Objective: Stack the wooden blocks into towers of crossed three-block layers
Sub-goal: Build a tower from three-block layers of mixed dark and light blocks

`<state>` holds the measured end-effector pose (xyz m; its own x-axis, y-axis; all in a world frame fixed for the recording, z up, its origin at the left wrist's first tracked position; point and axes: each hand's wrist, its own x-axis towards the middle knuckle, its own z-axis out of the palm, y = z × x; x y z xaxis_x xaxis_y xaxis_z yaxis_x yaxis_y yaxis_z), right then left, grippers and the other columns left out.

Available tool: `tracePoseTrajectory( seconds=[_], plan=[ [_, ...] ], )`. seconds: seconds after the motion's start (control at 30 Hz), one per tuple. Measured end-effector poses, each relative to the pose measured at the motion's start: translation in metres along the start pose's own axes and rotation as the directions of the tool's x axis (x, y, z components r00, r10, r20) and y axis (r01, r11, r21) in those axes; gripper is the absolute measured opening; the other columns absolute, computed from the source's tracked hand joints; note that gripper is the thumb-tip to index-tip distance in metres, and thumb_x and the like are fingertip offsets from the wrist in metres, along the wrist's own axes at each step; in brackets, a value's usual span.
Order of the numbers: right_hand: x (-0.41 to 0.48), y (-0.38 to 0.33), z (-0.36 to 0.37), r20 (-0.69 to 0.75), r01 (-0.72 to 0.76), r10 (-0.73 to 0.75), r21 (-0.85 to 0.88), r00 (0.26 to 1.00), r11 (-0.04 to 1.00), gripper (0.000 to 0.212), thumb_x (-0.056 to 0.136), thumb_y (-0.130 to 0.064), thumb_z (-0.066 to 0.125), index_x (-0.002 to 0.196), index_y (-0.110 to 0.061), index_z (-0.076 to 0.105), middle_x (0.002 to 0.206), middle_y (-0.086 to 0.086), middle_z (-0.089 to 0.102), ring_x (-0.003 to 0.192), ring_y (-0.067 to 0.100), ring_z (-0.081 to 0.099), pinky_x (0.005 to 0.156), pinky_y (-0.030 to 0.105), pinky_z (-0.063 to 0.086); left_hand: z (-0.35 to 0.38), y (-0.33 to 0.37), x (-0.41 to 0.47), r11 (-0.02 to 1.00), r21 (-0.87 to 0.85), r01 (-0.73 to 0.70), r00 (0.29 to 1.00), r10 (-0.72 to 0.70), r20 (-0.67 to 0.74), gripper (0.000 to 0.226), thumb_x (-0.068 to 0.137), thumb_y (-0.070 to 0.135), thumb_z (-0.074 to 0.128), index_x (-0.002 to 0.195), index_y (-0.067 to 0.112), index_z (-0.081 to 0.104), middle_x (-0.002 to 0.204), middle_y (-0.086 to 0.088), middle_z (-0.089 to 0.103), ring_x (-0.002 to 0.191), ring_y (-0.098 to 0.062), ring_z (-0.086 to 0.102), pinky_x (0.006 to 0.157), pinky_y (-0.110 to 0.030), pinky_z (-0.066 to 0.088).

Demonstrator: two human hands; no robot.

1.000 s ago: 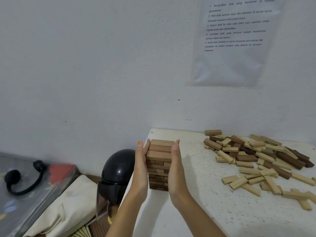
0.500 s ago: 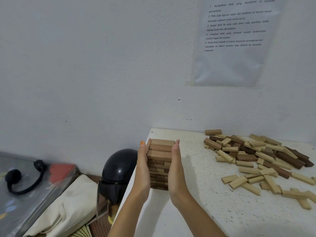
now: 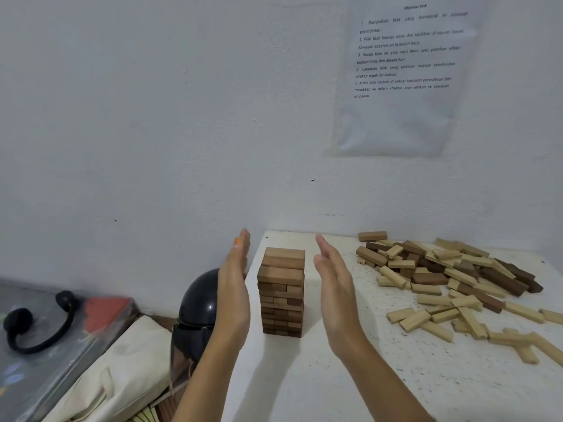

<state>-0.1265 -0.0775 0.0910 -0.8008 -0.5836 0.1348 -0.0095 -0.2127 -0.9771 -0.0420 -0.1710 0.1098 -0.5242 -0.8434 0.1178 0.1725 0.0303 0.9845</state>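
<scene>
- One tower (image 3: 281, 292): stood near the left edge of the white table (image 3: 304, 391); many crossed layers are counted as stacked.
- Two hands: left hand (image 3: 233, 296) and right hand (image 3: 335, 296) are held flat on either side of it, fingers (image 3: 327, 254) straight and together, nothing gripped, no contact seen.
- Many loose blocks (image 3: 451, 278): heaped to the right, well apart; further towers are judged outstanding.

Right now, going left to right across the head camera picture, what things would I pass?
Black headphones → black helmet → left hand → block tower → right hand → pile of loose blocks.
</scene>
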Motion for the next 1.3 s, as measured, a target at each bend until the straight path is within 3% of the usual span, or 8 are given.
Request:
tracePoseTrajectory(
  seconds=[0.13,0.23,0.37,0.5,0.63,0.87,1.03,1.3],
  plan=[
    [-0.007,-0.021,-0.022,-0.091,0.111,-0.116,-0.057,0.989,0.992,0.027,0.094,-0.008,0.054,0.104,-0.03,0.068,0.11,-0.015,0.067,0.108,0.0,0.058,0.089,0.018,0.042,0.015,0.029,-0.021,0.933,0.094,-0.347,0.937,0.34,0.084,0.032,0.094,0.021,0.05,0.125,0.024,0.058,0.126,0.014,0.062,0.119,0.0,0.054,0.09,-0.011,0.044],
    [-0.011,-0.033,-0.044,-0.132,0.173,-0.184,-0.09,0.974,0.981,0.022,0.088,-0.001,0.06,0.094,-0.02,0.069,0.098,-0.007,0.071,0.096,0.009,0.063,0.087,0.026,0.047,0.034,0.036,-0.039,0.884,0.097,-0.458,0.878,0.432,0.205,0.026,0.09,0.02,0.047,0.107,0.02,0.066,0.107,0.01,0.069,0.105,-0.01,0.063,0.083,-0.014,0.046],
    [-0.013,-0.038,-0.084,-0.129,0.182,-0.2,-0.141,0.971,0.973,0.016,0.085,0.001,0.061,0.088,-0.013,0.069,0.091,0.0,0.072,0.089,0.021,0.065,0.082,0.031,0.05,0.066,0.025,-0.053,0.897,0.059,-0.439,0.85,0.393,0.352,0.023,0.091,0.024,0.048,0.09,0.015,0.07,0.09,0.009,0.071,0.088,-0.012,0.067,0.077,-0.018,0.048],
    [-0.015,-0.034,-0.127,-0.178,0.13,-0.163,-0.185,0.97,0.974,0.02,0.084,0.006,0.057,0.08,-0.008,0.07,0.084,0.006,0.072,0.083,0.022,0.065,0.074,0.023,0.049,0.095,0.002,-0.054,0.928,0.065,-0.366,0.846,0.302,0.439,0.026,0.089,0.027,0.048,0.082,0.016,0.071,0.084,0.009,0.072,0.082,-0.008,0.065,0.072,-0.013,0.045],
    [-0.012,-0.026,-0.169,-0.261,0.056,-0.11,-0.206,0.959,0.977,0.02,0.085,0.009,0.056,0.081,-0.005,0.069,0.084,0.012,0.071,0.083,0.03,0.066,0.077,0.035,0.054,0.121,-0.019,-0.05,0.959,0.085,-0.27,0.852,0.197,0.485,0.026,0.086,0.024,0.047,0.077,0.016,0.07,0.08,0.005,0.071,0.077,-0.005,0.062,0.07,-0.013,0.043],
    [0.009,-0.006,-0.227,-0.32,-0.087,-0.017,-0.309,0.947,0.947,0.018,0.086,0.004,0.062,0.082,-0.011,0.071,0.081,0.004,0.073,0.079,0.021,0.067,0.075,0.03,0.055,0.161,-0.06,-0.031,0.946,0.215,-0.243,0.838,0.093,0.538,0.021,0.09,0.026,0.052,0.08,0.018,0.069,0.083,0.008,0.07,0.079,-0.006,0.062,0.065,-0.016,0.042],
    [0.032,0.008,-0.248,-0.281,-0.105,-0.015,-0.409,0.96,0.906,0.027,0.085,0.01,0.061,0.084,-0.015,0.072,0.085,-0.003,0.073,0.076,0.001,0.066,0.068,0.012,0.051,0.19,-0.092,-0.012,0.794,0.438,-0.422,0.791,0.086,0.605,0.01,0.094,0.021,0.056,0.097,0.022,0.065,0.096,0.012,0.064,0.092,-0.001,0.057,0.078,-0.019,0.046],
    [0.079,0.032,-0.261,-0.154,-0.094,-0.005,-0.629,0.988,0.772,0.032,0.085,0.002,0.064,0.088,-0.03,0.071,0.071,-0.023,0.062,0.064,-0.004,0.052,0.066,0.013,0.04,0.239,-0.118,0.027,0.493,0.519,-0.698,0.686,0.251,0.683,0.018,0.09,0.016,0.059,0.106,0.015,0.065,0.103,0.004,0.063,0.096,-0.014,0.055,0.084,-0.03,0.047]
  ],
)
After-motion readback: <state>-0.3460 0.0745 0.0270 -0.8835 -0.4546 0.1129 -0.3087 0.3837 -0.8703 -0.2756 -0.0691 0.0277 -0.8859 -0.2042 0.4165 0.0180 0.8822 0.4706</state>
